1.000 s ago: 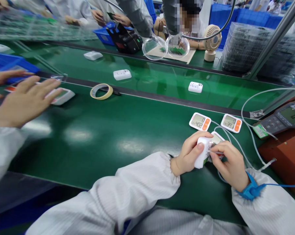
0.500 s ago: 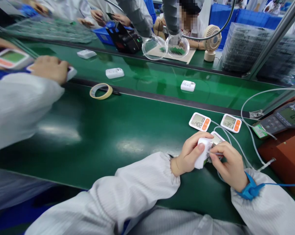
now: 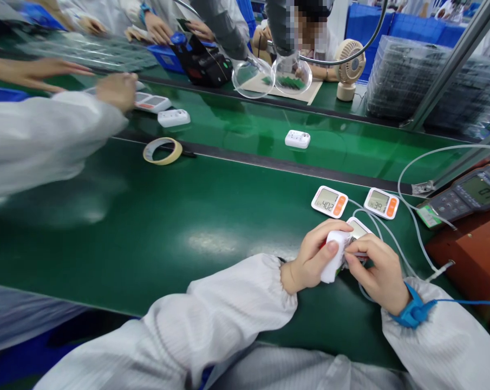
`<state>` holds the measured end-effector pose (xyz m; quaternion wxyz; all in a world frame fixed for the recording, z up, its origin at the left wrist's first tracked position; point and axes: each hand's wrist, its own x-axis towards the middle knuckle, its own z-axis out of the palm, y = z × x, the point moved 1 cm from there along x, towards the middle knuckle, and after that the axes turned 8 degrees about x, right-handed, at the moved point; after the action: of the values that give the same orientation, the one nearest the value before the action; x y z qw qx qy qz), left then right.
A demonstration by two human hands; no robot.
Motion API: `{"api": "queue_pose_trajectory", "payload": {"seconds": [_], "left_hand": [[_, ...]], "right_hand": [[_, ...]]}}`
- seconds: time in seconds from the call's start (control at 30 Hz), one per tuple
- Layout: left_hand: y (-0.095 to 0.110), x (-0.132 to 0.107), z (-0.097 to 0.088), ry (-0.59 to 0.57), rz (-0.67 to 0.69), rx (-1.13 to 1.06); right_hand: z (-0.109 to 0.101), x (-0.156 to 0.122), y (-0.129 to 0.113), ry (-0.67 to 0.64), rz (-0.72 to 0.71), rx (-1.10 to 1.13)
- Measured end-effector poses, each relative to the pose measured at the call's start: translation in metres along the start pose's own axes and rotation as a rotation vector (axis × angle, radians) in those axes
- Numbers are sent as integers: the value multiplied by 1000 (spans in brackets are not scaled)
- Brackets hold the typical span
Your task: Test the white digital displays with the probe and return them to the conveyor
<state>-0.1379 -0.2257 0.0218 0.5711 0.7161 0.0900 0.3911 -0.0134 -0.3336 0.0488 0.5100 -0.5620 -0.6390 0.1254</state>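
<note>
Much of the green bench is left bare toward its left, though a co-worker's blurred white sleeve is stretched across its far left side and cannot be made out sharply. A white monitor unit is held tilted just above the bench near its near edge, and most of its face is hidden by the fingers. It is grasped around its left end by the left hand, while its right end is pinched by the right hand, just in front of two display units and thin grey tubes.

We have 1 head-worn view, looking forward and down across the green counter, close above both hands, with co-workers farther off beyond.
</note>
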Motion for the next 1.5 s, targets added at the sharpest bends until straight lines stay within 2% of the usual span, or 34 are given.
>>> {"api": "queue_pose_trajectory", "payload": {"seconds": [0.17,0.4,0.73,0.97,1.1,1.2,1.27,1.33,1.4,1.5], "left_hand": [[1,1,0,-8,-79,-34],[-1,-1,2,20,-95,26],[6,-1,1,44,-54,193],[13,0,-3,11,89,281],[8,7,-7,17,160,307],[3,12,-12,122,144,330],[0,12,-14,204,105,352],[-3,10,-14,235,71,368],[-7,7,-12,193,69,358],[-11,4,-7,99,75,225]], "right_hand": [[1,-1,-1,3,-5,9],[2,0,0,14,10,-2],[2,1,-2,21,25,-7],[3,2,-3,25,54,29],[4,0,0,72,-19,-107],[2,-3,1,196,-136,-240],[4,-6,3,142,-166,-244],[8,-9,5,3,-140,-242],[13,-11,8,-75,-99,-308],[16,-12,10,-82,-46,-370]]}}
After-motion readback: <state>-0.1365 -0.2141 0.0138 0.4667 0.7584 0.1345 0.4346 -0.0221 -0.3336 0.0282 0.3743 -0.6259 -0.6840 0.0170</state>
